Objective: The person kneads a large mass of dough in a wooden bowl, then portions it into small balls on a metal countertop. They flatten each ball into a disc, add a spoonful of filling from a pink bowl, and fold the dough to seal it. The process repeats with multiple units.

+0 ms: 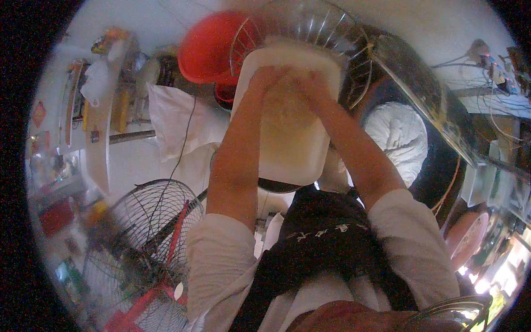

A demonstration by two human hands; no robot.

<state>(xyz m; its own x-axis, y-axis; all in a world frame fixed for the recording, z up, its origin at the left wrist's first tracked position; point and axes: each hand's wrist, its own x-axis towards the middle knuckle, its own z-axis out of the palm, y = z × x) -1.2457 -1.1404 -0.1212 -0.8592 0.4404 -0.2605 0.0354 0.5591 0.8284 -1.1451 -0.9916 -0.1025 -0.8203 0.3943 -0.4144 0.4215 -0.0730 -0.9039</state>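
Both my arms reach forward into a pale rectangular plastic tub (pixel 290 174) in front of my dark apron. My left hand (pixel 274 75) is inside the tub's far half, and my right hand (pixel 311 85) is close beside it. Both hands are blurred, and their fingers cannot be made out. Between and below them lies a tan, soft-looking mass (pixel 286 108), too blurred to identify. Directly behind the tub curves a round metal wire rack (pixel 323 29). A dark round rim shows under the tub's near end.
A red plastic basin (pixel 207 45) stands at the far left, above a white sack (pixel 178 116). Nearer left is a fan with a wire guard (pixel 153 211). At right, white cloth (pixel 398 141) covers a round opening; a pink basin (pixel 468 240) and loose cables (pixel 493 95) lie beyond.
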